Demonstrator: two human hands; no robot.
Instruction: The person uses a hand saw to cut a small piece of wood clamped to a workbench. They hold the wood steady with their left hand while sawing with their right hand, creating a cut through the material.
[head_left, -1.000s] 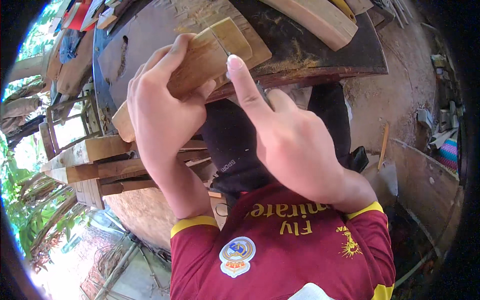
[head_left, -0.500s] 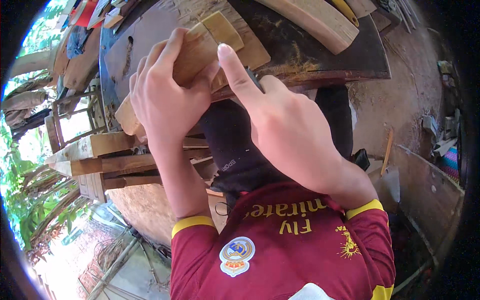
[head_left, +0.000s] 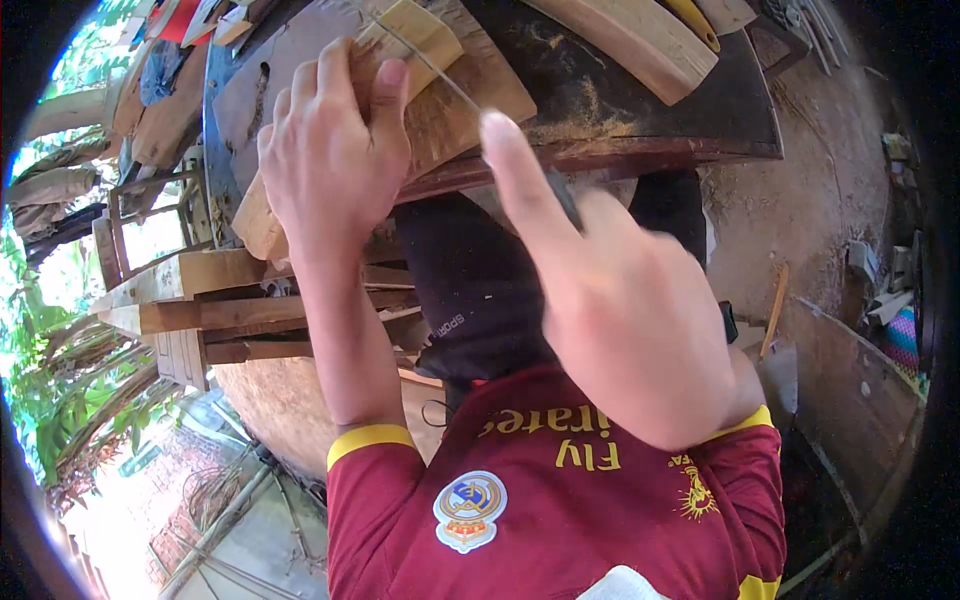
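Observation:
My left hand (head_left: 335, 165) lies over a light wooden block (head_left: 430, 35) near the bench's edge. Its fingers reach across the top and the thumb presses down, gripping it. A thin saw blade (head_left: 450, 83), seen edge-on, crosses the block to the right of that thumb. My right hand (head_left: 640, 300), somewhat blurred, is wrapped round the saw's dark handle with the index finger stretched along it. How deep the blade sits in the wood cannot be told. Beneath the block lies a flat wooden board (head_left: 505, 95).
The dark workbench (head_left: 700, 120) bears sawdust and a long curved timber piece (head_left: 640, 50), with a yellow-handled tool (head_left: 695, 20) behind. Stacked timber (head_left: 240, 315) stands at the left, below the bench. A thin wooden stick (head_left: 775, 310) leans at the right.
My right hand has drawn back, down and to the right, baring more of the saw blade. The left thumb has shifted up onto the block, which sits slightly farther left.

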